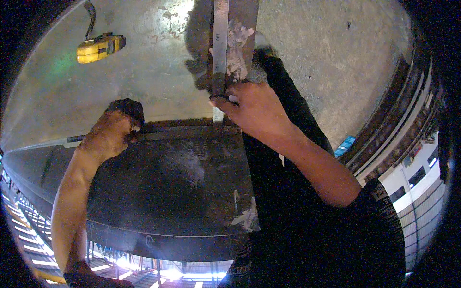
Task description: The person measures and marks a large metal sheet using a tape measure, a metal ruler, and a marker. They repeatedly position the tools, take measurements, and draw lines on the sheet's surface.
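A steel ruler [219, 53] lies lengthwise over a metal plate, its near end by the dark seam where the plate meets a darker steel face [168, 177]. My right hand [257, 108] is closed on the ruler near that end, thumb and fingers pinching its edge. To the left, my left hand [113, 129] is curled into a fist at the same seam. Something black [128, 109] shows at its knuckles; I cannot make out what the fist holds. A yellow tape measure [100, 49] rests on the plate beyond my left hand.
Pale smeared patches [238, 50] mark the plate beside the ruler. Concrete floor [331, 53] spreads at the right, with curved dark metal pieces [389, 125] along its edge and a small blue item [345, 145] near them. The dark steel face has a long lower edge.
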The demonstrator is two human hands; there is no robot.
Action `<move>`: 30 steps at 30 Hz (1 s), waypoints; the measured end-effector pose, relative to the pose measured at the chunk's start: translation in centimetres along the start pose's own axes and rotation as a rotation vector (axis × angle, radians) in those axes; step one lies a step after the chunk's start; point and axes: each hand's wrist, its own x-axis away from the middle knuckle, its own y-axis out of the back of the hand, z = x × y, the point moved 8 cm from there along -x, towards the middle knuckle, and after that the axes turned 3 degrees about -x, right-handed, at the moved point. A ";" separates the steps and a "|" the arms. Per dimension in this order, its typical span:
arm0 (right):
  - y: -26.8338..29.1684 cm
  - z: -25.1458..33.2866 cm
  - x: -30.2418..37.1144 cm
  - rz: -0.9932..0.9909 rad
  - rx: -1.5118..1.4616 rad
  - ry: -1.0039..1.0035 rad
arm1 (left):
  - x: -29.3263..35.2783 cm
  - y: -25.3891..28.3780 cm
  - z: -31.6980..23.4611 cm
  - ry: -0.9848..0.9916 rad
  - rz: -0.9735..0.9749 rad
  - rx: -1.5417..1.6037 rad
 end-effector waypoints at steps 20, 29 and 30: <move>-6.0 -1.4 4.4 0.047 -0.150 -0.091 | 2.5 -2.4 2.6 0.106 0.026 0.059; -5.7 -1.6 4.7 0.040 -0.136 -0.128 | 1.3 -2.6 2.5 0.083 0.098 -0.020; -5.7 -1.6 4.7 0.045 -0.146 -0.128 | 1.4 -2.5 2.5 0.071 0.079 -0.017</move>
